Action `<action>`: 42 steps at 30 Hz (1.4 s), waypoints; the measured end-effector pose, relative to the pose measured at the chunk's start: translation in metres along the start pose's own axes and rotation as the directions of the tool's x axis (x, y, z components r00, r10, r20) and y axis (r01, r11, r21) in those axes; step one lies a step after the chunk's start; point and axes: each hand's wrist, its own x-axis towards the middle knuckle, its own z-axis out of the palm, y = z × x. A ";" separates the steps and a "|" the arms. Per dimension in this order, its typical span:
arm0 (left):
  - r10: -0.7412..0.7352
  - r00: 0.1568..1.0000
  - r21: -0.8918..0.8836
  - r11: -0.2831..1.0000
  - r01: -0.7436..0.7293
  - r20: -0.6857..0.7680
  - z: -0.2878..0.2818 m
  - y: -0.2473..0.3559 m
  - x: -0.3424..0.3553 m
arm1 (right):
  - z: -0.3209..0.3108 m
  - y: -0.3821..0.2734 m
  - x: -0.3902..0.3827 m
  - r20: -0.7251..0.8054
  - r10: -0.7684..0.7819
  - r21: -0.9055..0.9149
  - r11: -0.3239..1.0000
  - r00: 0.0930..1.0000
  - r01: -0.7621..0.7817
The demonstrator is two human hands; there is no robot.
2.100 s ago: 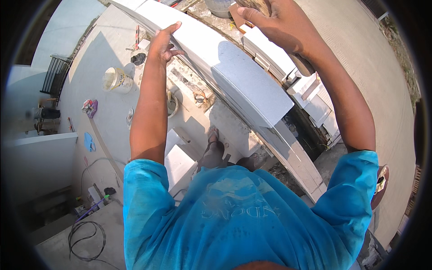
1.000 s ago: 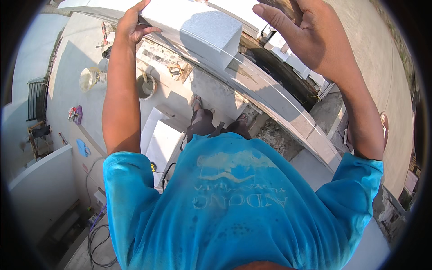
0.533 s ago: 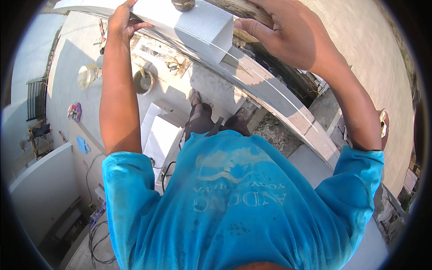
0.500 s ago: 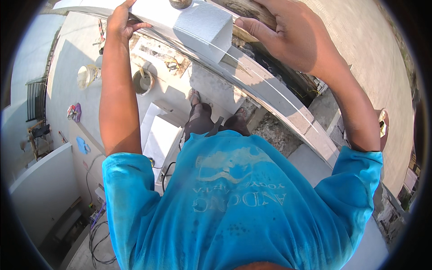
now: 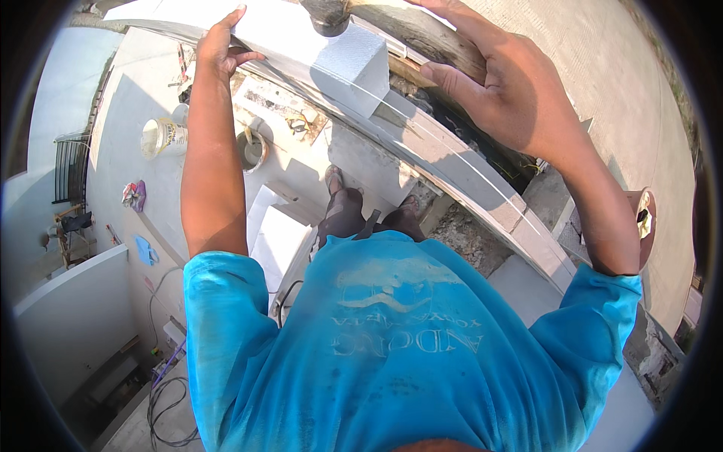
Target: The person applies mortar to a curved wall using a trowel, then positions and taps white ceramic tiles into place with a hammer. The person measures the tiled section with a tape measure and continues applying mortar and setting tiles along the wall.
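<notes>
Two bare hands worked at the top of the frame, the person's blue shirt (image 5: pixel 407 331) filling the bottom. The right hand (image 5: pixel 520 98), upper right, held a mallet (image 5: pixel 414 32) by its thick wooden handle; the thumb lay along the near side, apart from the forefinger on the far side, with the handle between them, and the other fingertips were hidden. The handle slanted from lower right to upper left, so the dark head lay left of the right fingers, at the top centre, over the upper face of a long white block (image 5: pixel 286 38). Whether head and block touched could not be told. The block's long axis ran from upper left down toward the centre, its shaded end above a lower course (image 5: pixel 482 181) that carried on to the lower right. The left hand (image 5: pixel 220 51), upper left, was at the block's near edge, thumb and forefinger spread apart; the right hand was much the nearer to the mallet.
</notes>
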 end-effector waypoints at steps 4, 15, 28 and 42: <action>0.001 0.926 0.112 0.993 0.044 -0.377 -0.007 -0.020 0.018 | -0.009 -0.029 -0.083 -0.235 -0.129 0.082 0.985 0.964 0.151; -0.093 0.977 0.025 0.995 0.100 -0.192 -0.006 -0.023 0.023 | 0.230 -0.006 -0.171 -0.133 0.662 0.815 0.496 0.737 -0.299; -0.084 0.961 -0.035 0.996 0.078 -0.264 -0.011 -0.017 0.020 | 0.274 -0.035 -0.039 -0.169 0.830 0.980 0.082 0.532 0.183; -0.210 0.967 0.023 0.976 0.215 -0.145 -0.050 -0.031 0.071 | 0.267 -0.031 -0.041 -0.174 0.791 0.981 0.088 0.586 0.172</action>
